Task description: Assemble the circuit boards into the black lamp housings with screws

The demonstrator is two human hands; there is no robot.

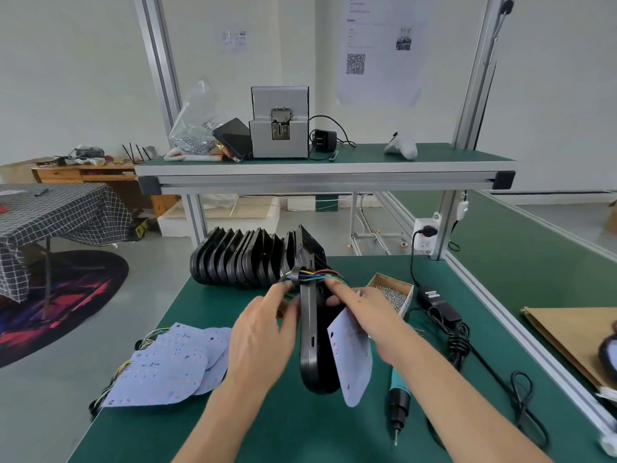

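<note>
Head view: lamp housing [312, 345] on edge, centre of worktop [267, 426]. Left hand [263, 339] pinches wires [312, 276] at 12 o'clock; right hand [364, 312] pinches circuit board [354, 359]. Risk: wires snag, board slips out.

The wall notice [380, 48] is too blurred to read; the lamp housing [314, 339] hides both hands' fingertips

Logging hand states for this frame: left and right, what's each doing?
Left hand: grips the black lamp housing, fingertips at the wire bundle.
Right hand: holds the circuit board against the housing, forefinger on the wires.
</note>
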